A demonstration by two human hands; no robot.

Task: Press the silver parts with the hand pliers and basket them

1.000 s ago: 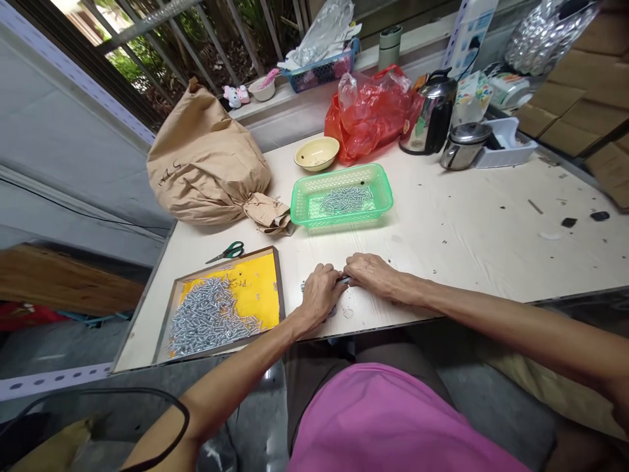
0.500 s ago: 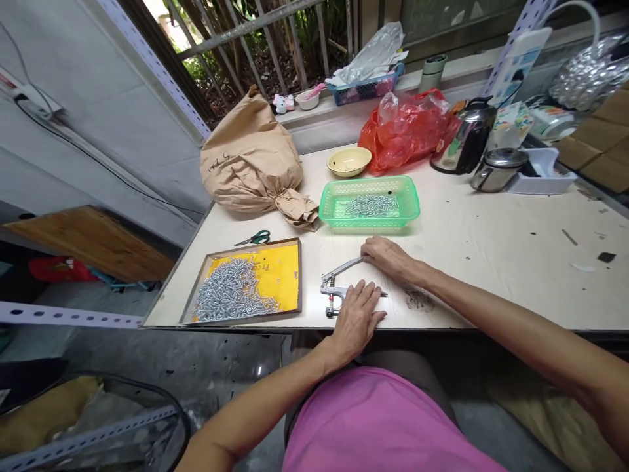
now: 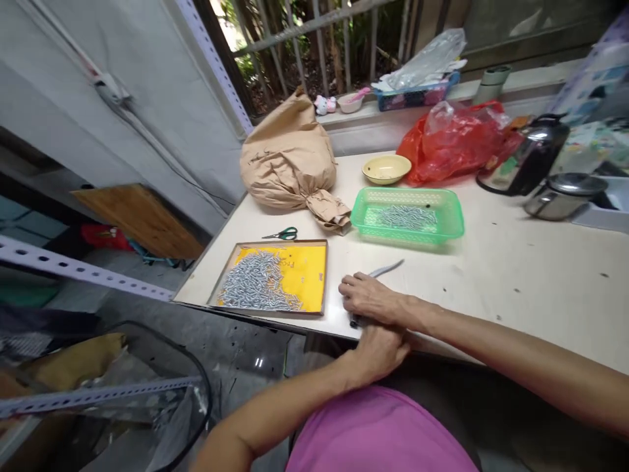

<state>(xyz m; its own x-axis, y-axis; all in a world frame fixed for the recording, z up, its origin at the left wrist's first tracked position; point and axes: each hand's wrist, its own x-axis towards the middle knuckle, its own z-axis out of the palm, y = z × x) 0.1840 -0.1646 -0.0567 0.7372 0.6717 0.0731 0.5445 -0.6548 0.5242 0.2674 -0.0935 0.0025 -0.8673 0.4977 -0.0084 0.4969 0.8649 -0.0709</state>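
My right hand lies across the head of a grey metal lever tool, like hand press pliers, near the table's front edge. Its fingers are curled down over the tool; one bare grey handle sticks out behind the hand, and a dark end of the tool shows below the fingers. Just under it, at the table edge, my left hand is closed and slightly blurred. What it holds, if anything, is hidden. To the left, a shallow cardboard tray with a yellow base carries a heap of small silver metal pins.
Behind my hands stands a green plastic basket with silver pins in it. Scissors lie behind the tray. Farther back are a tied brown paper sack, a yellow bowl, a red plastic bag and a kettle.
My right hand has left the handle's end and come over the tool's head. My left hand has drawn back to the table edge and curled. The view has turned left.
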